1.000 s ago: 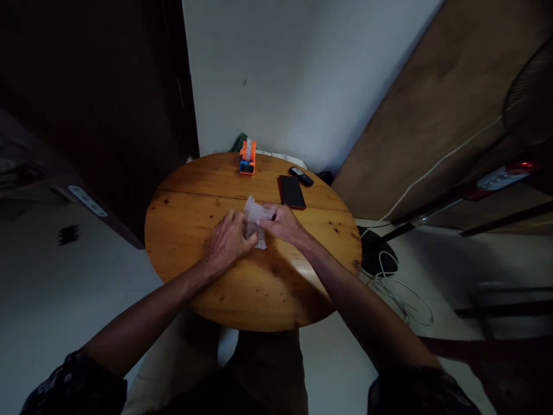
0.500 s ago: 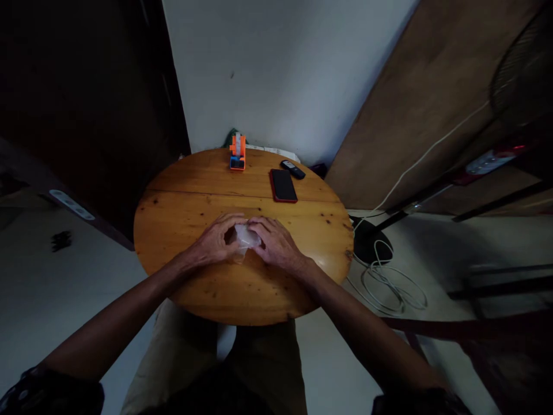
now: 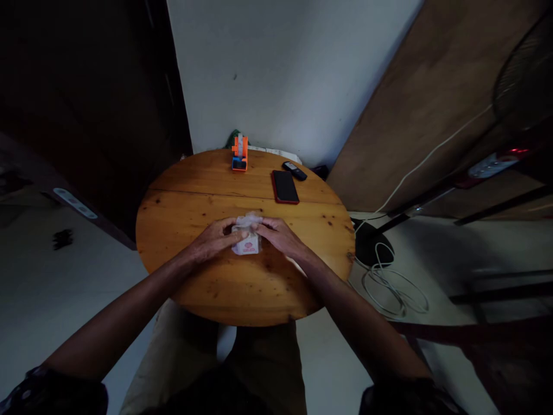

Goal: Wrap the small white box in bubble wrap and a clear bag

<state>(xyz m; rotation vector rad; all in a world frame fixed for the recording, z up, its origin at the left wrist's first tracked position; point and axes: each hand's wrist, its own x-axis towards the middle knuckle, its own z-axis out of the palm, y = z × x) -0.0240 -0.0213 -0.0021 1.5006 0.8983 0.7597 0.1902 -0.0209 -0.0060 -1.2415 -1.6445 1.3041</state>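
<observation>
A small white packet (image 3: 247,247) with a red print faces up near the middle of the round wooden table (image 3: 190,213), with clear plastic wrap at its far side. My left hand (image 3: 216,237) grips it from the left, thumb across its top. From the right, my right hand (image 3: 279,234) holds the wrap and the packet's upper part, its thumb close to the left thumb. The fingers behind the packet are partly hidden.
An orange and blue tape dispenser (image 3: 239,154) stands at the table's back. Right of it lie a black phone in a red case (image 3: 285,187) and a dark remote (image 3: 294,170). A coiled white cable (image 3: 400,294) lies on the floor at right.
The packet has turned so its printed face shows. Both thumbs have moved onto its top, and the wrap now sticks up at its far side.
</observation>
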